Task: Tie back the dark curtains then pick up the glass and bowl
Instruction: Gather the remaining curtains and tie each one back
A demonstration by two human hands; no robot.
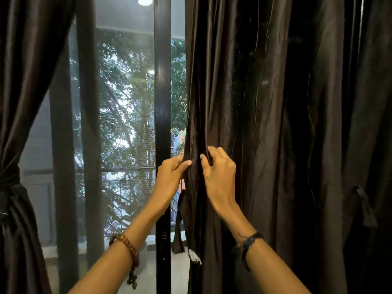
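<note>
While the right curtain [265, 124] hangs loose over the right half of the window [123, 124], both hands grip its inner edge at mid-height. Left hand [169, 177] pinches the hem between thumb and fingers [186, 163]; right hand [218, 175] curls its fingers into a fold just beside it. At far left, the left curtain [19, 102] is already gathered by a tieback [9, 181]. A beaded bracelet [127, 249] circles the left wrist.
</note>
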